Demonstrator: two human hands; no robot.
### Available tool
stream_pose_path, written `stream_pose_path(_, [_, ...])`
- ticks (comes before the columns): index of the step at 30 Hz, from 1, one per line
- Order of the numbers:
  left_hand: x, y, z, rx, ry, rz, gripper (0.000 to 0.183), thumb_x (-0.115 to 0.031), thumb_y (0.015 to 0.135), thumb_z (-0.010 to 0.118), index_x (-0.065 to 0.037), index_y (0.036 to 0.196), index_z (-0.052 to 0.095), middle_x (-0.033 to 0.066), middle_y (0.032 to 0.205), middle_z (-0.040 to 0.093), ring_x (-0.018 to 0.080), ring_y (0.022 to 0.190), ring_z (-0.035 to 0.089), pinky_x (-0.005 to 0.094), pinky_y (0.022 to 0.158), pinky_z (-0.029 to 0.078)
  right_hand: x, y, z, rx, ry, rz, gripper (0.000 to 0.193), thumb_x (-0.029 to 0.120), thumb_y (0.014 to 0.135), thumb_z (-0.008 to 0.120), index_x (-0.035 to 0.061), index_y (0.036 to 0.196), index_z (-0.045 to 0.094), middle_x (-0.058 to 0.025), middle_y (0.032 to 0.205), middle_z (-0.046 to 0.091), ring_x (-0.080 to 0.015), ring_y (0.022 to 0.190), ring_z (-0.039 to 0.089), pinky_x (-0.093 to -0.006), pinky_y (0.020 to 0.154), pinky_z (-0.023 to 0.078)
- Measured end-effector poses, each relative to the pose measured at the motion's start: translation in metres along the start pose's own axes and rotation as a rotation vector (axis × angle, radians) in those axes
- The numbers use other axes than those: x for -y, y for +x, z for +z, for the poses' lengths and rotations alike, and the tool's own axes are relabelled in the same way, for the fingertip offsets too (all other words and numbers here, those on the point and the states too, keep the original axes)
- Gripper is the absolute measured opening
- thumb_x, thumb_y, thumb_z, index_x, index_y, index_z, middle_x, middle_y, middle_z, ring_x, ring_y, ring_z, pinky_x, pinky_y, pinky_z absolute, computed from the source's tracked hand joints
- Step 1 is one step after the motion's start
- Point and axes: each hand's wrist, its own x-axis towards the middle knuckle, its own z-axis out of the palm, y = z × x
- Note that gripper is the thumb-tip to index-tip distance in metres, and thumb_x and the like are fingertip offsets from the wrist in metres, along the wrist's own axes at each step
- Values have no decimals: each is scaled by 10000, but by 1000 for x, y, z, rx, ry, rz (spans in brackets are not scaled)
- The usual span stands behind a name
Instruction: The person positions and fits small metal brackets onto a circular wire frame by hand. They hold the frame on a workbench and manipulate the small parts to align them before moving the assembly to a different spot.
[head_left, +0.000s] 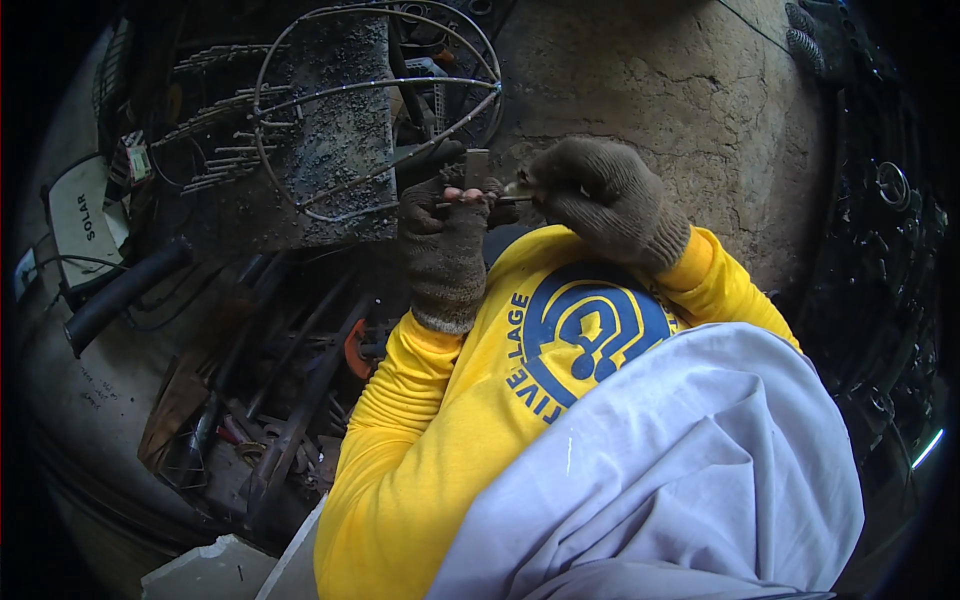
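Note:
My left hand [440, 245], in a worn brown knit glove with bare fingertips showing, is closed around a short flat metal bar [477, 165] that stands up past the fingers. A thin metal rod [512, 199] crosses from beside those fingertips toward the other hand. My right hand [605, 195], gloved alike, pinches a small shiny metal piece [520, 187] close to the left fingertips; its exact kind is unclear. Both hands are in front of my chest. Beyond the left hand, a round cage-like frame of bent metal rod [496, 88] rests over the workbench.
The dark metal bench top [345, 130] carries gritty lumps, with several thin rods [215, 115] at its left. A black tube [130, 297] juts out farther left. Below lie metal bars and an orange curved piece [356, 350]. Cracked concrete floor [690, 110] extends ahead.

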Motion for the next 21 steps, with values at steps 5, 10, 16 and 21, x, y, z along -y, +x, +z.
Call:
stream_pose_path(5, [0,1,-8,173,172,130,268,-53,894,771,-77,1070,570,46,997,641,114,874,656,268,790,564,-8,-4,5,25,125,50,217,82,902,732,34,1111,697,-125,1013,737,-213,919,727,-321,843,590])
stream_pose_path(10, [-3,3,-12,239,127,150,255,-57,893,774,-78,1046,570,54,1015,651,104,853,661,253,749,568,5,0,9,30,-237,-95,186,118,897,741,46,1066,711,-134,952,738,-225,846,730,-347,760,590])
stream_pose_path(16, [-8,4,-20,124,240,189,227,-82,891,779,-78,1019,592,35,924,668,109,789,670,267,698,566,2,6,19,-113,-229,-91,153,146,912,746,51,1031,727,-132,947,750,-231,840,739,-339,747,596])
stream_pose_path(21, [4,18,-59,17,481,517,215,-131,860,809,-79,960,626,56,849,694,161,732,693,299,659,558,-9,34,19,-355,-204,-141,152,127,924,738,42,1049,727,-129,971,754,-209,862,740,-314,781,601])
